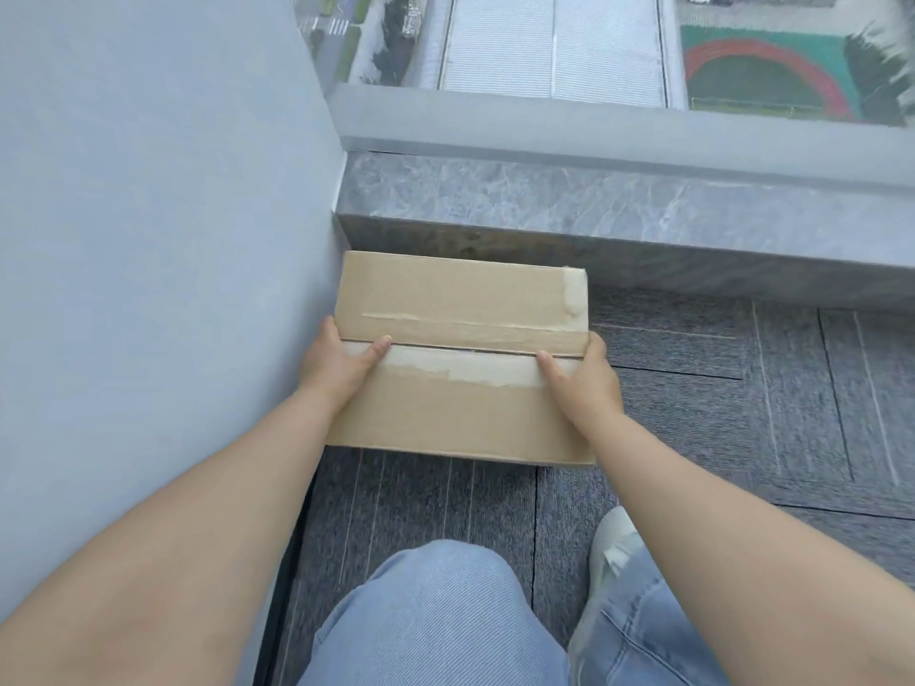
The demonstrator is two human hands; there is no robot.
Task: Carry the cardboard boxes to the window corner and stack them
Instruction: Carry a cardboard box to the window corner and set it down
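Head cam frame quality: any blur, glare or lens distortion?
Head view: taped brown cardboard box, left hand and right hand sharp; trees outside the window smear at top right; forearms stretch toward the bottom corners, wide-angle; soft even daylight, no glare.

Nothing here can be read: no text, label, brand, number or sign. The cardboard box (460, 299), held between the left grip (341, 361) and the right grip (584, 378), has plain brown faces. The pale tape (475, 372) running from grip to grip carries no legible print.
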